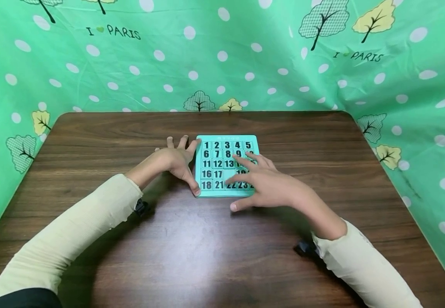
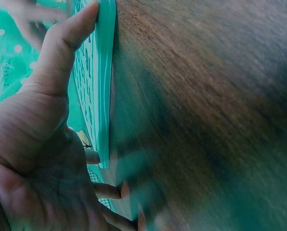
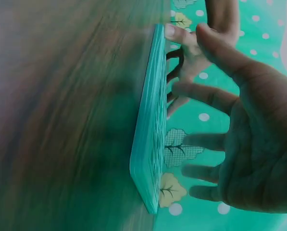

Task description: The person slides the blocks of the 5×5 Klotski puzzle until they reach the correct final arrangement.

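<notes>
A teal number sliding puzzle lies flat on the table, black numbers in rows on its tiles. A blank slot shows right of the 17. My left hand is at its left side with fingers spread. Its thumb rests on the near left corner and the index fingertip is at the far left corner. Over the right half of the puzzle hovers my right hand, fingers stretched out and holding nothing. It hides several tiles along the right side. In the right wrist view its fingers stand apart from the puzzle's face.
The puzzle is on a dark brown wooden table. Behind and beside the table hangs a green curtain with white dots and printed trees. Cream sleeves cover both forearms, with a black strap near each cuff.
</notes>
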### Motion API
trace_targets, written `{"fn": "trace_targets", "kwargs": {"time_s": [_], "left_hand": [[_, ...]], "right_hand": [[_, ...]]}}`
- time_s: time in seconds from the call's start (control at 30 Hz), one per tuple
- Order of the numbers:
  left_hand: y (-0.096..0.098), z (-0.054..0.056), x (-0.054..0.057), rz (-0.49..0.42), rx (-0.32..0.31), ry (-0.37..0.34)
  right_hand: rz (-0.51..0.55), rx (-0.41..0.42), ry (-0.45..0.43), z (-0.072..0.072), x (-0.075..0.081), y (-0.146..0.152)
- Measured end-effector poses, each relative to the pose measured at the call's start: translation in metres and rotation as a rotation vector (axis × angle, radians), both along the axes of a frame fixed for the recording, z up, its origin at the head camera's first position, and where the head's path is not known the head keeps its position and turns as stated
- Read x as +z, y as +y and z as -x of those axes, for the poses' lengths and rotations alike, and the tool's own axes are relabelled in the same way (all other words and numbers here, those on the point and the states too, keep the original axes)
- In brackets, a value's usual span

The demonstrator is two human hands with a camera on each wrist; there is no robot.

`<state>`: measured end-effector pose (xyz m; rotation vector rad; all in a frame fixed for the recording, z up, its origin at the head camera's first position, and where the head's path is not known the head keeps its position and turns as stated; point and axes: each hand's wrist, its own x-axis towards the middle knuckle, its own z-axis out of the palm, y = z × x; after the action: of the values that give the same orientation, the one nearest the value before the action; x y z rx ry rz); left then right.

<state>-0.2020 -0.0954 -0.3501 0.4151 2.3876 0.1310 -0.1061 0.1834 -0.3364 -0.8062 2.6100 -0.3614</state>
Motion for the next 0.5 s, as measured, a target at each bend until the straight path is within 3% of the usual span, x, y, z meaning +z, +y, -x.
{"fn": "trace_targets", "kwargs": {"time_s": [0.13, 0.27, 0.4, 0.5], "left_hand": [[0.001, 0.0, 0.0, 0.007, 0.0, -0.003], [0.001, 0.001, 0.0, 0.011, 0.003, -0.008], [0.002, 0.002, 0.001, 0.015, 0.001, -0.008], [0.001, 0.002, 0.001, 0.021, 0.0, -0.008]], "right_hand": [[-0.006, 0.026, -0.015, -0.006, 0.0, 0.01], [-0.032, -0.002, 0.015, -0.001, -0.004, 0.01], [-0.044, -0.014, 0.045, 0.006, -0.004, 0.0], [-0.026, 0.03, 0.03, 0.005, -0.003, -0.014]]}}
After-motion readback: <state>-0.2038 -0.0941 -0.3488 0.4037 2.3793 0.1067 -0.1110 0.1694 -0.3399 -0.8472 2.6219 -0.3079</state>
